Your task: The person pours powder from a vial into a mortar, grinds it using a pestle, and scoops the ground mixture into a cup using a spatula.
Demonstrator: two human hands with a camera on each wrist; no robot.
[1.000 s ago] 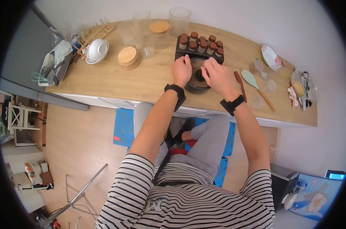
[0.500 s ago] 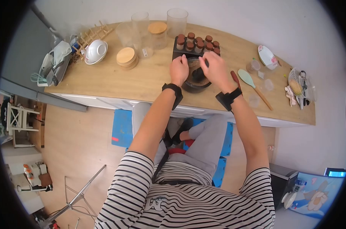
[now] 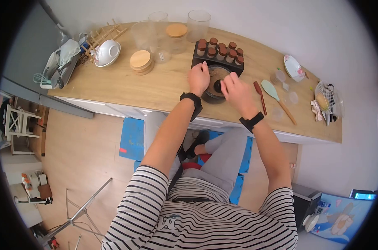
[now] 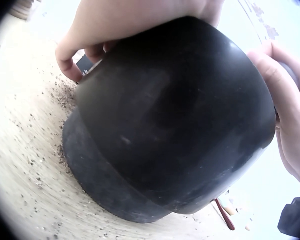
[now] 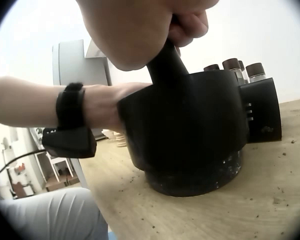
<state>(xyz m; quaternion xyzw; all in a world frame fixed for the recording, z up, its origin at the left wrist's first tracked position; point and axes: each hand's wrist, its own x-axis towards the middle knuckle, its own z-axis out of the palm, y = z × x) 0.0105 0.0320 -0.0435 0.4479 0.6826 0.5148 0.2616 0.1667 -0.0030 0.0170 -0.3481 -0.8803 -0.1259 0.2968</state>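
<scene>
A black mortar (image 3: 214,99) stands upright on the wooden counter, with brown ground material (image 3: 217,74) inside it. My left hand (image 3: 198,78) holds the mortar's left side at the rim; in the left wrist view its fingers (image 4: 70,65) bend round the mortar's wall (image 4: 180,110). My right hand (image 3: 238,93) grips the handle of a black pestle (image 3: 217,86), whose lower end is down in the bowl. In the right wrist view the pestle's shaft (image 5: 167,65) leans and passes behind the near rim, which hides its tip.
Right behind the mortar is a black rack (image 3: 199,62) of brown-capped jars (image 3: 222,51). To the right lie a dark red utensil (image 3: 260,98) and a mint spatula (image 3: 276,96). Lidded containers (image 3: 142,61) and a white bowl (image 3: 108,52) stand left. Dark crumbs (image 4: 37,165) are scattered around the mortar.
My right hand swung the pestle away from me half a second ago, and now it is back nearer my body. The left hand keeps its hold on the mortar.
</scene>
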